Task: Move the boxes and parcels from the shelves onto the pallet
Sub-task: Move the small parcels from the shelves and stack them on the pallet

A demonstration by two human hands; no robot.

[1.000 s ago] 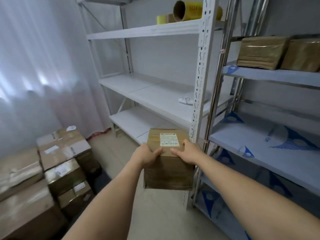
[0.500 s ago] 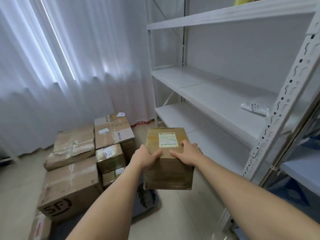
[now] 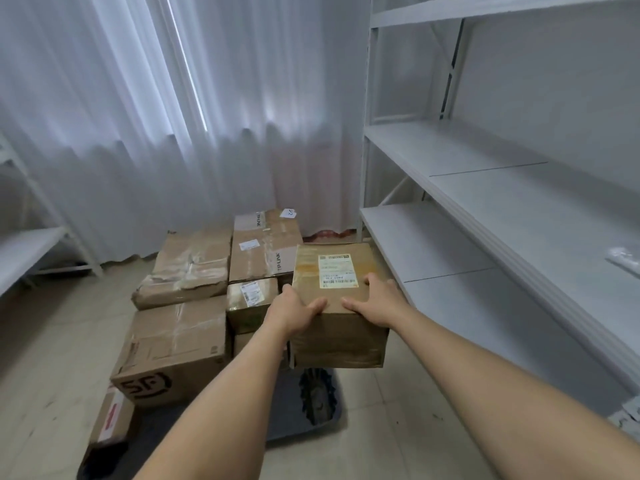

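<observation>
Box (image 3: 341, 299) (label up) is gripped by left hand (image 3: 294, 308) and right hand (image 3: 377, 301), held above pallet (image 3: 298, 424) edge, beside stacked boxes (image 3: 194, 289), near shelves (image 3: 485, 216)

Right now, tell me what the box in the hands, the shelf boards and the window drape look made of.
Held box: brown corrugated cardboard, glossy as if wrapped in clear tape, with a white paper label.
Shelf boards: smooth matte white panels, likely laminated board or painted metal; seams show between sections.
Curtain: thin white fabric, with soft folds and daylight glowing through.
</observation>
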